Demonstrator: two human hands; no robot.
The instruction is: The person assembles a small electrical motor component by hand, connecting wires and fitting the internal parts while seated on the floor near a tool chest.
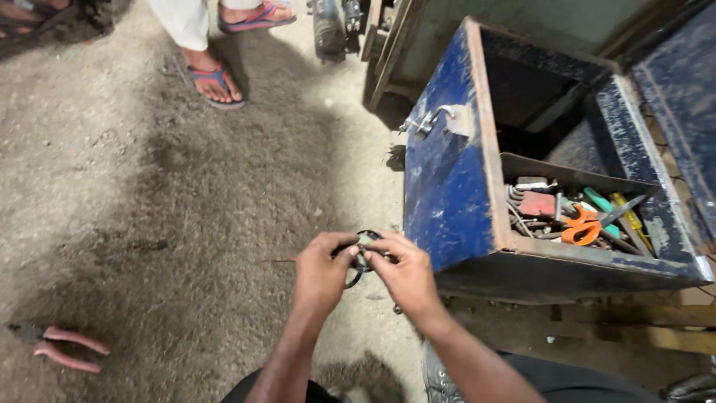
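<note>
Both hands' grips are clamping on a small black ring-shaped part (361, 254): left hand (322, 272) and right hand (406, 275) are pinching it between them above the floor (186, 224), just beside the blue toolbox (447, 186). Pink-handled pliers (63, 348) are lying well apart.

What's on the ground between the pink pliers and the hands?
Only bare, dusty grey floor lies between the pink-handled pliers and the left hand, seen in the head view.

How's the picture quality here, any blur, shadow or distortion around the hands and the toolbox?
Head view: the left hand and right hand are slightly soft, and the small dark ring they pinch is hard to resolve. A broad shadow darkens the ground beneath them. The blue toolbox leans from wide-angle distortion; its interior is murky.
</note>
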